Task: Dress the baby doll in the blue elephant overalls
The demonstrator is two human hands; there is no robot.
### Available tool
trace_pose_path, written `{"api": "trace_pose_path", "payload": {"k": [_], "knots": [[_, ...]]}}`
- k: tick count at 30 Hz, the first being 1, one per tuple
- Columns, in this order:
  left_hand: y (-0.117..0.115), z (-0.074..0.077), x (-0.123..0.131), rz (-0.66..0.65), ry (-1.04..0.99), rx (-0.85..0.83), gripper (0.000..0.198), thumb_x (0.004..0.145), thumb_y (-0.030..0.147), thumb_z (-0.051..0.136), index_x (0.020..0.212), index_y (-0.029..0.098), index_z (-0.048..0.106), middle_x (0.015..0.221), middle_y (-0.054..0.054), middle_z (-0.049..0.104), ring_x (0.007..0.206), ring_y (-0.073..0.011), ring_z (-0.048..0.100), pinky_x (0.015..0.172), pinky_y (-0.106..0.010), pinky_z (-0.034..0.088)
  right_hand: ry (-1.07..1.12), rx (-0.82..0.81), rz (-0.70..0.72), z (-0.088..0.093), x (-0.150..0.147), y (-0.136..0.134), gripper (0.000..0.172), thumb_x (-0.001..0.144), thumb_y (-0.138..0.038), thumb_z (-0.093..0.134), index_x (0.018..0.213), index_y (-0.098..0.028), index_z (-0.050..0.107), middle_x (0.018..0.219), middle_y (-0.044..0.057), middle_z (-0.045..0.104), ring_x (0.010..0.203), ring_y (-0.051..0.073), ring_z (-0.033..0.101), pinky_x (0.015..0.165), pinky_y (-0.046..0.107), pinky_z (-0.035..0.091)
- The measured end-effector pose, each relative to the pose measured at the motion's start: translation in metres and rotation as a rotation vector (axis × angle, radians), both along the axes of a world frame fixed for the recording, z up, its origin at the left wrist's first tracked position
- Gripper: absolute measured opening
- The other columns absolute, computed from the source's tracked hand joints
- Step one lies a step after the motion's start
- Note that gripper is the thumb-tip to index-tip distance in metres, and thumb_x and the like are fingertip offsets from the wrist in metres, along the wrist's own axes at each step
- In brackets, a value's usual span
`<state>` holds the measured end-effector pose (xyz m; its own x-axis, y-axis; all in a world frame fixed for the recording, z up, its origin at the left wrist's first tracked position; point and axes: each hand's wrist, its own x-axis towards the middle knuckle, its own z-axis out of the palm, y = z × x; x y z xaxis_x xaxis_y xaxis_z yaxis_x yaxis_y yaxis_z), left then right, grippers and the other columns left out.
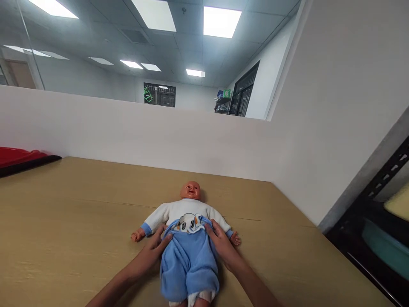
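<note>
A baby doll lies on its back on the table, head toward the wall. It wears a white top with blue cuffs and a cartoon face on the chest. Blue trousers cover its legs up to the waist, with some white cloth showing at the lower hems. My left hand grips the trousers' waistband at its left side, fingers partly hidden behind the cloth. On the opposite side, my right hand pinches the waistband near the doll's arm.
The tan table meets a white wall with a window above. A red item with a black edge sits at the far left. To the right stands a black rack holding a teal container.
</note>
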<state>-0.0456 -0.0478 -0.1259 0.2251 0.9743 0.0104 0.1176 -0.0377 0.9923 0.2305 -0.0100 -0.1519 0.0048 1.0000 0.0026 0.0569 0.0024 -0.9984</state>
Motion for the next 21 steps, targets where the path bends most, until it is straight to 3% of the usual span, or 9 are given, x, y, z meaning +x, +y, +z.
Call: {"api": "trace_pose_path", "payload": {"k": [3,6,11,17,21], "knots": [[0.012,-0.005,0.017,0.083,-0.022,-0.032,0.079,0.083,0.079,0.068,0.143,0.027,0.065,0.155,-0.013,0.062,0.15,-0.0397,0.05,0.122,-0.049,0.045,-0.019,0.037,-0.025,-0.009,-0.005,0.01,0.105,0.067,-0.096,0.066,0.135,-0.016,0.07,0.152,0.019,0.063,0.143,0.038,0.056,0.123,0.049,0.042],[0.017,-0.005,0.017,0.083,-0.04,0.009,0.069,0.083,0.073,0.073,0.131,0.024,0.069,0.144,-0.015,0.069,0.139,-0.0413,0.059,0.119,-0.05,0.048,-0.066,0.093,-0.06,-0.014,-0.004,0.011,0.099,0.069,-0.095,0.065,0.128,-0.016,0.072,0.141,0.019,0.07,0.135,0.037,0.062,0.118,0.048,0.046],[0.014,-0.004,0.004,0.096,0.055,0.19,0.048,0.091,0.068,0.064,0.106,0.022,0.068,0.113,-0.011,0.071,0.116,-0.0356,0.064,0.109,-0.047,0.051,-0.191,0.172,-0.193,-0.022,0.002,0.001,0.085,0.07,-0.092,0.068,0.111,-0.018,0.074,0.127,0.02,0.073,0.13,0.041,0.059,0.121,0.05,0.039],[0.037,-0.006,0.012,0.145,0.015,0.149,0.05,0.093,0.067,0.062,0.113,0.021,0.062,0.116,-0.01,0.07,0.123,-0.0363,0.06,0.119,-0.046,0.04,-0.177,0.185,-0.209,-0.018,-0.005,0.015,0.072,0.08,-0.091,0.059,0.104,-0.024,0.068,0.11,0.013,0.074,0.112,0.034,0.063,0.111,0.044,0.045],[0.069,-0.009,0.023,0.079,-0.052,0.124,0.068,0.09,0.074,0.062,0.129,0.018,0.063,0.142,-0.014,0.065,0.144,-0.0388,0.049,0.124,-0.044,0.037,-0.084,0.151,-0.115,-0.011,-0.012,0.036,0.078,0.077,-0.092,0.059,0.109,-0.021,0.069,0.117,0.013,0.074,0.115,0.034,0.065,0.11,0.043,0.047]]}}
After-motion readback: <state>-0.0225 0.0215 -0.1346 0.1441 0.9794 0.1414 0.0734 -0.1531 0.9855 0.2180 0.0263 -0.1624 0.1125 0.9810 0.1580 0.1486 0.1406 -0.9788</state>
